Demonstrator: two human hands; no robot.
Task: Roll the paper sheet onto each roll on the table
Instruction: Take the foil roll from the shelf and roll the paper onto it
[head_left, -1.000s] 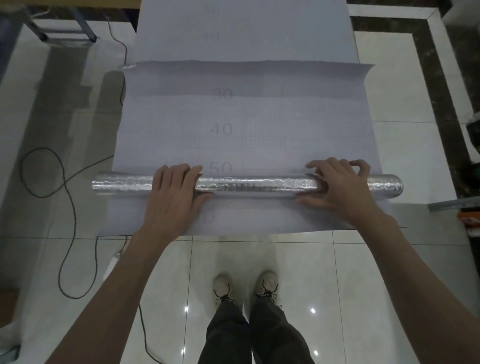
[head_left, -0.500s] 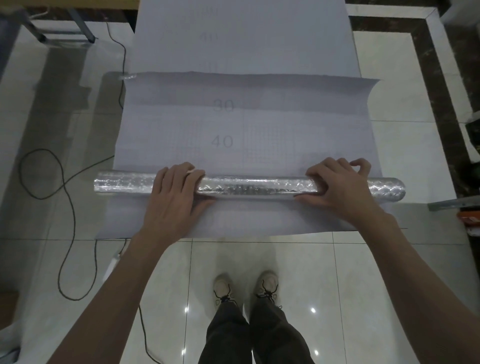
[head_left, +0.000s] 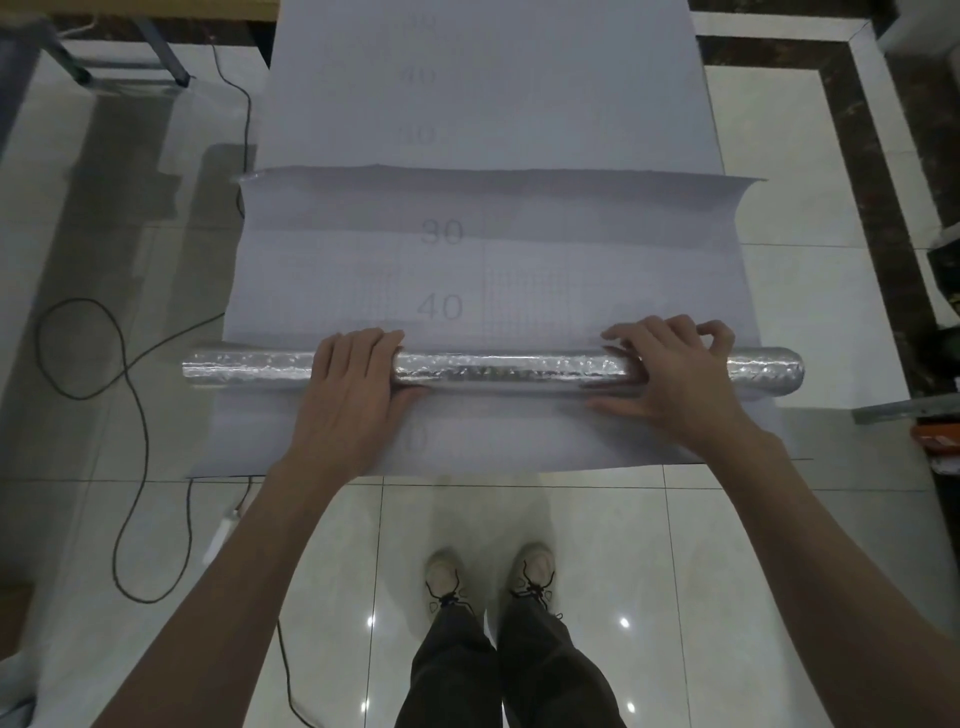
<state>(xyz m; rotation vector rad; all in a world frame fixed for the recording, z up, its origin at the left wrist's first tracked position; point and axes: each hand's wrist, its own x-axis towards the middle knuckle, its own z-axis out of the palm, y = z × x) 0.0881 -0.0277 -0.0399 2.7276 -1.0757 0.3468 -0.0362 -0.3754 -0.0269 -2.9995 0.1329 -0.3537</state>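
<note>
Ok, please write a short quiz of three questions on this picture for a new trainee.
1. True or false: both hands rest on the silver roll.
2. Which printed number shows just beyond the roll, between the hands? A) 30 B) 40 C) 90
3. Fill in: the roll's ends stick out past the paper sheet's ___ edges.

Key: 1 true, left hand and right hand. 2 B. 3 side.
</note>
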